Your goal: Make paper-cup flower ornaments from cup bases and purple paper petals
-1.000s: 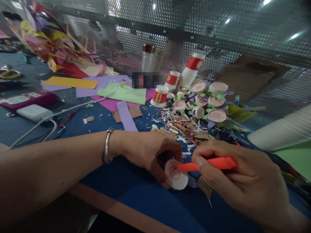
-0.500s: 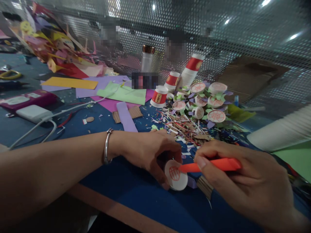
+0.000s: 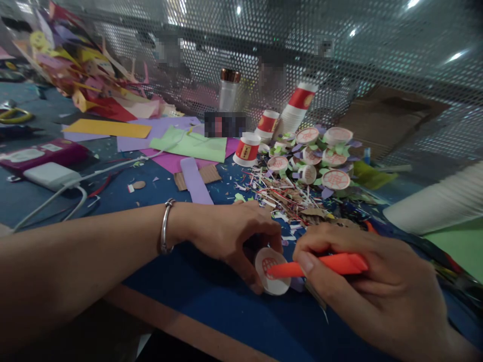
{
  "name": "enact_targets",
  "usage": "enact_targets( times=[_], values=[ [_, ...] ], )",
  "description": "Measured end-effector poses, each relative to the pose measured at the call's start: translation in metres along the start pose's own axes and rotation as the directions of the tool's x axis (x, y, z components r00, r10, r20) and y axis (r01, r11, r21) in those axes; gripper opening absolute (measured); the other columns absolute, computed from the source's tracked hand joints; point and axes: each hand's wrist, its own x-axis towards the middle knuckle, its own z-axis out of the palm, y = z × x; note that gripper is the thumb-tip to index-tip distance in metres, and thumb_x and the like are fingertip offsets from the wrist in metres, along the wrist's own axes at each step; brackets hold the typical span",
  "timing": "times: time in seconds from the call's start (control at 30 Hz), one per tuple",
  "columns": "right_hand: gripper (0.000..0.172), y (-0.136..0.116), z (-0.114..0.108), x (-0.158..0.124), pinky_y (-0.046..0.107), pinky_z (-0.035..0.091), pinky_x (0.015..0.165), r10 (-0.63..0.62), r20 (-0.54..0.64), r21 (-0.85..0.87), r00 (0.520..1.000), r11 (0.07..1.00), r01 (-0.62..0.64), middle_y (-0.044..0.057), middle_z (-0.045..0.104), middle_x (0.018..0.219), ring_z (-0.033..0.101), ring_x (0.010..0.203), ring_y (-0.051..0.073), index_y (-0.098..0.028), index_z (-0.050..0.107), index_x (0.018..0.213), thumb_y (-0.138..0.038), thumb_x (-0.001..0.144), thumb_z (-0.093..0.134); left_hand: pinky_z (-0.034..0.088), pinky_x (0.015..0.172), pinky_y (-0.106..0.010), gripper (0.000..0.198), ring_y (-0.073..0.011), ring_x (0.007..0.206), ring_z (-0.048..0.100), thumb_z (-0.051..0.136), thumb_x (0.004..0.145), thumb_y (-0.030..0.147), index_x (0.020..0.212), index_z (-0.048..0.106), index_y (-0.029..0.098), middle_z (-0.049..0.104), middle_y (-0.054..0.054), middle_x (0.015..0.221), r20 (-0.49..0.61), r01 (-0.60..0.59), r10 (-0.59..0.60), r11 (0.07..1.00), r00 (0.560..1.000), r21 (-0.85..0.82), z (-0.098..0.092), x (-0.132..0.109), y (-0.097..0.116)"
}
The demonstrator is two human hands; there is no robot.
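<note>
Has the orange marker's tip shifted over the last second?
Yes. The orange marker in the right hand slid left and lower across the white disc in the left hand; the upturned red-banded cup behind stayed put.

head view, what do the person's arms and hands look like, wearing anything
No sleeves or gloves show. The left hand has a thin silver bangle at the wrist, and its forearm is bare. The right hand shows no ring.

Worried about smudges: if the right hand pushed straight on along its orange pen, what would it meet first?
The white cup base held in the left hand; the orange pen in the right hand seems to touch its red mark, though depth is unclear.
</note>
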Motion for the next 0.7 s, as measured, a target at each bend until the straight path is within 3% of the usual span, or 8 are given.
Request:
enact_targets(
  times=[0.27,0.7],
  values=[
    [0.016,0.0012,-0.0028,-0.0014,0.023,0.038,0.049,0.003,0.017,-0.003,1.000,1.000,-0.003,-0.007,0.059,0.058,0.053,0.047,0.007,-0.022,0.059,0.070,-0.016,0.085,0.056,0.040,0.076,-0.029,0.045,-0.0199,0.089,0.053,0.088,0.068,0.037,0.103,0.067,0.017,0.063,-0.001,0.092,0.006,0.013,-0.013,1.000,1.000,-0.006,0.0003,0.0002,0.0004],
    [0.022,0.0050,-0.0068,0.0027,0.028,0.036,0.048,-0.025,-0.029,-0.175,0.999,0.984,0.019,-0.004,0.058,0.056,0.051,0.046,0.010,-0.022,0.057,0.066,-0.019,0.087,0.052,0.042,0.072,-0.026,0.051,-0.0210,0.093,0.057,0.089,0.065,0.036,0.108,0.067,0.018,0.066,-0.003,0.098,0.024,0.090,-0.089,0.996,0.996,-0.021,0.0027,0.0005,0.0012]
  ],
)
